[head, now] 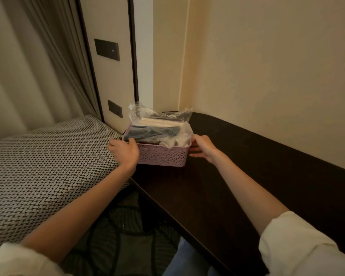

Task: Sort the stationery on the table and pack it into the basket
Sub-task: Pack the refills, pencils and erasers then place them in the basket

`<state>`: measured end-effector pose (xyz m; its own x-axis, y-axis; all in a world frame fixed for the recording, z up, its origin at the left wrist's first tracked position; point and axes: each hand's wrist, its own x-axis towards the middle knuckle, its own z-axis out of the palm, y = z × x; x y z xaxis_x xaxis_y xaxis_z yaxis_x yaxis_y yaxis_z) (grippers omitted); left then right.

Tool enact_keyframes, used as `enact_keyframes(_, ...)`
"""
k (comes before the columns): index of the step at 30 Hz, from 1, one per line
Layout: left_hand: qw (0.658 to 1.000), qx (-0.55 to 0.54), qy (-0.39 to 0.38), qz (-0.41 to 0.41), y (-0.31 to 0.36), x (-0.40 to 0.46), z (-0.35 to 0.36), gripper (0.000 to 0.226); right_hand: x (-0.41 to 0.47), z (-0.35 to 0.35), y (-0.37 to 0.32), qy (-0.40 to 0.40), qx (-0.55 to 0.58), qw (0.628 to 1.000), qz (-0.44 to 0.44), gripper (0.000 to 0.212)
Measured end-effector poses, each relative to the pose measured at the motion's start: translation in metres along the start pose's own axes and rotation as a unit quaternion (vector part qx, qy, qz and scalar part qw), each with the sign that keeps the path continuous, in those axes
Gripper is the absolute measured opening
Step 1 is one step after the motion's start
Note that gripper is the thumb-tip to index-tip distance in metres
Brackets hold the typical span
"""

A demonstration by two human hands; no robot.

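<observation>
Nearest the camera, two white sleeves (299, 244) were pushed back from bare forearms that reached forward over a dark tabletop (217, 192). To the left of the tabletop lay a bed (38, 166) covered in a black-and-white woven pattern.

The left hand (123, 152) was at the left end of the pink basket (163, 156), its fingers curled round that end wall near the rim. The right hand (202, 148) was at the right end, thumb up by the rim and fingers loosely curved just beside the wall; whether they actually touched it could not be told.

The basket stood upright on the tabletop near its far left corner, close to the edge of the bed. Its long axis ran left to right across the view, with one perforated long side facing the camera. It was filled above the rim: clear plastic bags (159, 116) rose out of it, and through them showed a pale flat pack (157, 122) and a dark flat item (153, 132), both lying along the basket's length. Individual stationery pieces could not be made out.

Behind the basket the cream wall (267, 66) met a panel bearing two dark switch plates (107, 49), and a curtain (38, 56) hung at far left.
</observation>
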<state>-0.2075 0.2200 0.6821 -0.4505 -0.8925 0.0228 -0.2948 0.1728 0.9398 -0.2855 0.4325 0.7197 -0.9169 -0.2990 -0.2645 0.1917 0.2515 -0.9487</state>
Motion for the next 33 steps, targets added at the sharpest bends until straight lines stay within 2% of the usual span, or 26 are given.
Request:
enact_keyframes(4, 0.995, -0.059, -0.074, -0.015, -0.005, -0.003, 0.006, 0.038, -0.005, 0.005, 0.001, -0.021, -0.065, 0.998, -0.012, 0.019)
enact_keyframes(11, 0.997, -0.03, -0.07, 0.009, -0.004, -0.001, 0.013, 0.038, -0.006, 0.004, -0.001, -0.025, -0.125, 0.992, -0.021, 0.011)
enact_keyframes(17, 0.992, -0.01, -0.126, 0.015, 0.009, -0.013, 0.027, 0.041, -0.005, -0.01, 0.004, 0.063, -0.066, 0.995, -0.026, 0.011)
enact_keyframes(24, 0.955, -0.141, -0.256, -0.059, 0.04, -0.044, 0.072, 0.035, -0.008, -0.064, 0.022, 0.147, -0.022, 0.988, -0.034, 0.015)
enact_keyframes(33, 0.926, -0.175, -0.326, -0.071, 0.075, -0.062, 0.144, 0.042, 0.014, -0.12, 0.032, 0.221, -0.017, 0.974, -0.043, 0.025)
